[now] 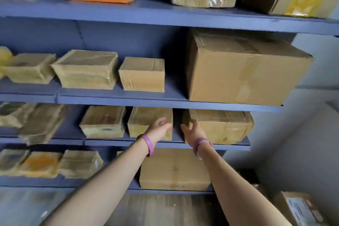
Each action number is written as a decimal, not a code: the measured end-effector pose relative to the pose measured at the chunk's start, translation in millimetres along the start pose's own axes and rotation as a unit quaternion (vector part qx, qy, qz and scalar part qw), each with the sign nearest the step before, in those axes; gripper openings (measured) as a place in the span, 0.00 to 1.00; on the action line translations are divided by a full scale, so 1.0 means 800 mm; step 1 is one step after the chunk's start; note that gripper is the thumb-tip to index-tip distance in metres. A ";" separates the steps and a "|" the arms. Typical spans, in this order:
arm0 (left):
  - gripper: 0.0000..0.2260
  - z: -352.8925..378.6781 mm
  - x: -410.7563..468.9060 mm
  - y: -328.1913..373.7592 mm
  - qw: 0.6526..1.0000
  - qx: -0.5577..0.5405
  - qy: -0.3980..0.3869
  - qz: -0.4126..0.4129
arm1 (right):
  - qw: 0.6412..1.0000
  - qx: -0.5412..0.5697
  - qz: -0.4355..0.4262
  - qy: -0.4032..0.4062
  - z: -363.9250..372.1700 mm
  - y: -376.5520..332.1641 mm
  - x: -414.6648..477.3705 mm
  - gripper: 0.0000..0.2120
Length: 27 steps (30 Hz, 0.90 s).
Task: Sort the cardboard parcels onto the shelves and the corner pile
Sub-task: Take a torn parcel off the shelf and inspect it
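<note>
Reaching up toward the blue shelving [165,104], both bare arms end at the third shelf from the top, near the middle of the view. The left hand [160,127] lies against the right front corner of a small cardboard parcel [146,121], fingers curled loosely over its edge; whether it truly grips the parcel I cannot tell. The right hand [192,130] is spread, fingers apart, touching or just short of the left end of a wider parcel [223,126] that sits at 3 o'clock from the small one. A narrow gap of bare shelf lies between the two parcels, and the two hands flank that gap. Each wrist wears a pink bangle [148,145].

At 9 o'clock from the small parcel stands another wrapped parcel [102,121], close beside it. At 12 o'clock, on the shelf above, a big brown carton [244,71] overhangs the shelf's right end. At 6 o'clock, on the shelf below and between the forearms, sits a plain flat box [174,169]. Down at 5 o'clock, in the corner by the wall, a labelled box [300,209] lies low and partly cut off.
</note>
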<state>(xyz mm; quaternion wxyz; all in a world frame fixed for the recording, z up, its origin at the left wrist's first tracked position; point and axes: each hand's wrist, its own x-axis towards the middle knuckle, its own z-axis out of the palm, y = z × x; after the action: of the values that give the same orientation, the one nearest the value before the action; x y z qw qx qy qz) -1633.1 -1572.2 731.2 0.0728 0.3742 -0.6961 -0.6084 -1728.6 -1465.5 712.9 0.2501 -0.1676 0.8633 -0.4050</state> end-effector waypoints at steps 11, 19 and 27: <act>0.18 -0.303 -0.097 -0.127 0.975 -0.081 0.200 -0.051 | 0.982 -0.057 -0.106 -0.144 0.278 -0.157 -0.089 0.28; 0.10 -0.514 -0.188 -0.224 0.957 -0.090 0.266 -0.066 | 0.965 -0.083 -0.141 -0.207 0.482 -0.256 -0.189 0.27; 0.20 -0.656 -0.240 -0.282 0.941 -0.083 0.315 -0.090 | 0.943 -0.115 -0.166 -0.264 0.622 -0.338 -0.250 0.25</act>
<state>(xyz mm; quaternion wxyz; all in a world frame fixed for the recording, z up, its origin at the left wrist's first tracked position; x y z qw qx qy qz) -1107.3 -1866.3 726.7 0.2638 0.6005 -0.5484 -0.5188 -1258.6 -1839.4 711.5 0.3771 -0.4373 0.7668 -0.2802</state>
